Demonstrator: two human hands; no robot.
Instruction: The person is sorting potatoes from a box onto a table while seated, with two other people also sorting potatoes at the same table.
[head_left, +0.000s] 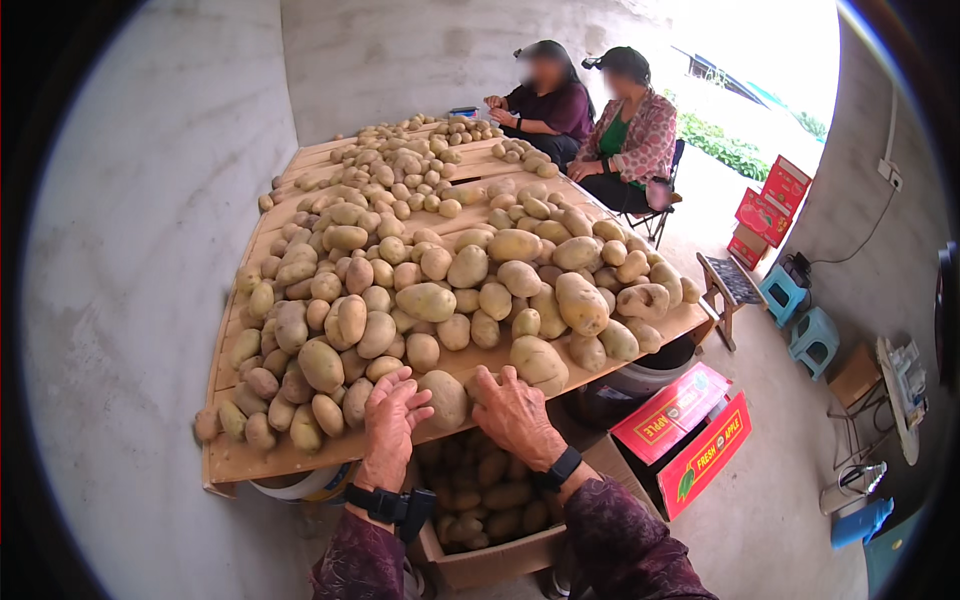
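Many potatoes lie heaped on a slatted wooden table (337, 456) in front of me. At its near edge, a large round potato (442, 400) sits between my two hands. My left hand (392, 412) is beside it on the left, palm turned inward, fingers apart and holding nothing. My right hand (517, 412) reaches over from the right, its curled fingers on a potato (475, 386) that they partly cover; whether it is gripped I cannot tell. Another large potato (538, 365) lies just beyond that hand. Below the edge, an open cardboard box (499, 559) holds more potatoes.
Two people sit at the table's far right side, one in purple (559, 112), one in a patterned shirt (637, 142). A red apple carton (705, 457) and a dark bucket (630, 386) stand at right. Beyond are a folding stool (731, 281) and blue plastic stools (814, 341).
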